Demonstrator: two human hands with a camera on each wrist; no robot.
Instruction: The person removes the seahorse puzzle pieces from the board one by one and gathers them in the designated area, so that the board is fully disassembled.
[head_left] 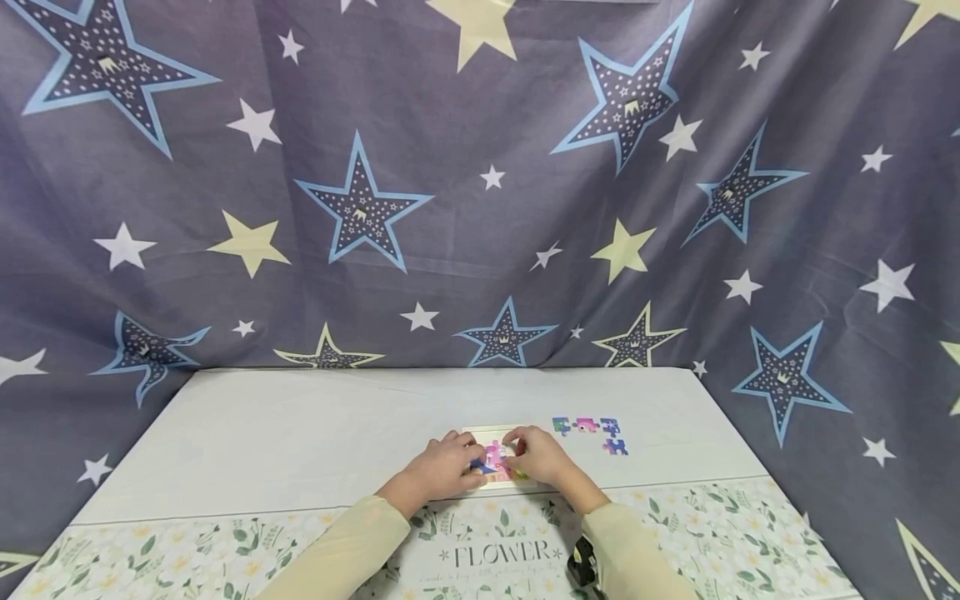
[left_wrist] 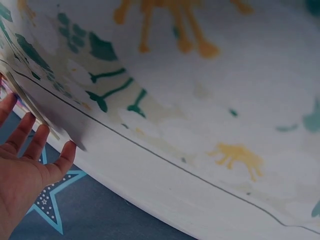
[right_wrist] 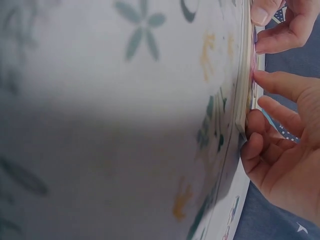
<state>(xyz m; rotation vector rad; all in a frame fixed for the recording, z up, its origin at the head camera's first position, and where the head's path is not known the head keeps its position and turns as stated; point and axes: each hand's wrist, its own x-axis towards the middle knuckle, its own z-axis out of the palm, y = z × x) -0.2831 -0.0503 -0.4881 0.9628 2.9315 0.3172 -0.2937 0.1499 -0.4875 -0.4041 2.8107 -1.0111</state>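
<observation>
A jigsaw board (head_left: 480,486) with a pale raised rim lies on the table, pink, blue and yellow pieces showing inside it. My left hand (head_left: 444,468) rests over its left side, fingers loosely spread, as the left wrist view (left_wrist: 30,165) of that hand also shows. From the right, my right hand (head_left: 543,457) reaches over the board, thumb and forefinger around a small puzzle piece (head_left: 507,451) that is partly hidden. In the right wrist view, the other fingers (right_wrist: 252,145) of that hand curl beside the board's edge.
Several loose puzzle pieces (head_left: 587,425) lie on the white tabletop (head_left: 300,433) right of the board. A floral cloth (head_left: 495,554) printed FLOWER covers the near side. Behind the table hangs a star-patterned curtain (head_left: 450,275).
</observation>
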